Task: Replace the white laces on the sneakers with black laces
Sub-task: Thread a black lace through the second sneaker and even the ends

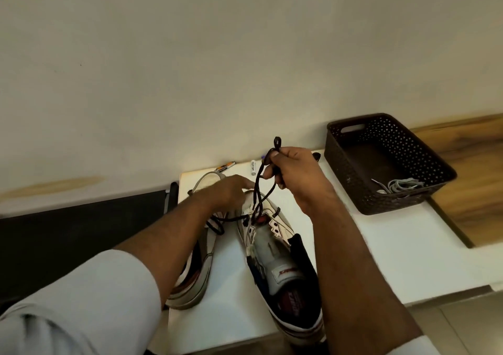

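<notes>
Black lace ends hidden inside right hand; eyelets indistinct.

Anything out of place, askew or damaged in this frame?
Nothing looks damaged or spilled. The left sneaker lies tipped on its side beside the upright right sneaker, and removed white laces sit in the basket.

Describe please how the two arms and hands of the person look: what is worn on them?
Both hands are bare: the left hand and the right hand show no gloves, and no rings or watch are visible. Each arm wears a light grey sleeve pushed up, so the forearms are uncovered. The right arm's sleeve shows only at the bottom edge. The fabric looks plain, without markings.
</notes>
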The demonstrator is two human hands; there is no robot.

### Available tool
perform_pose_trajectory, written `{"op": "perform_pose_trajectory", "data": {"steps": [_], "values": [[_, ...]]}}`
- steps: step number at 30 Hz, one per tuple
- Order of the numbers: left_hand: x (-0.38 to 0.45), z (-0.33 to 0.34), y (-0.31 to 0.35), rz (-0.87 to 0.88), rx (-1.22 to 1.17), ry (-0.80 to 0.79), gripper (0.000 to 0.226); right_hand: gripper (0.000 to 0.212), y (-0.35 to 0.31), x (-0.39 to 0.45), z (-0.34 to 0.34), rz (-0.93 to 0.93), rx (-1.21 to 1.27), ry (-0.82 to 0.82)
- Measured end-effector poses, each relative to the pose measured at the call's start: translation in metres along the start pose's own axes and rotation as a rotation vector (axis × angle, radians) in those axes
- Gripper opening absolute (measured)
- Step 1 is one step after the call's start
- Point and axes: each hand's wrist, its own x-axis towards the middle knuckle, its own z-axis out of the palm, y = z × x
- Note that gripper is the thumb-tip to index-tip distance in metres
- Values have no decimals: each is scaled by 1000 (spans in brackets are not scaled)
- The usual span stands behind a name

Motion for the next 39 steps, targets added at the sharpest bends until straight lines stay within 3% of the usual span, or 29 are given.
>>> {"op": "perform_pose_trajectory", "data": {"steps": [5, 8, 9, 12, 13, 16, 17, 21, 26, 35, 39], "values": [[15, 13, 9, 23, 128, -53, 37, 28, -5, 1, -2, -29, 59, 5], [10, 9, 9, 2, -70, -68, 42, 27, -9, 3, -3, -49, 86, 38], [6, 6, 10, -9, -181, -19, 43, 27, -10, 3, -3, -57, 103, 58], [-12, -3, 11, -50, -439, 388, 19, 25, -14, 2, -6, -88, 147, 112], [-22, -6, 12, -71, -511, 393, 14, 26, -15, 2, -6, -102, 159, 126], [-41, 7, 12, -76, -515, 52, 18, 27, -21, 1, -6, -152, 212, 139], [-41, 18, 11, -48, -468, 38, 24, 27, -24, 0, -4, -170, 232, 129], [-36, 63, 18, 11, -485, 232, 39, 25, -30, -4, 7, -211, 289, 83], [-22, 95, 19, 61, -584, 453, 21, 26, -39, -9, 20, -245, 397, 36], [-15, 113, 27, 145, -640, 433, 25, 24, -88, -29, 14, -520, 507, -16], [-10, 110, 19, 103, -565, 349, 21, 24, -73, -20, 3, -414, 428, 29]]}}
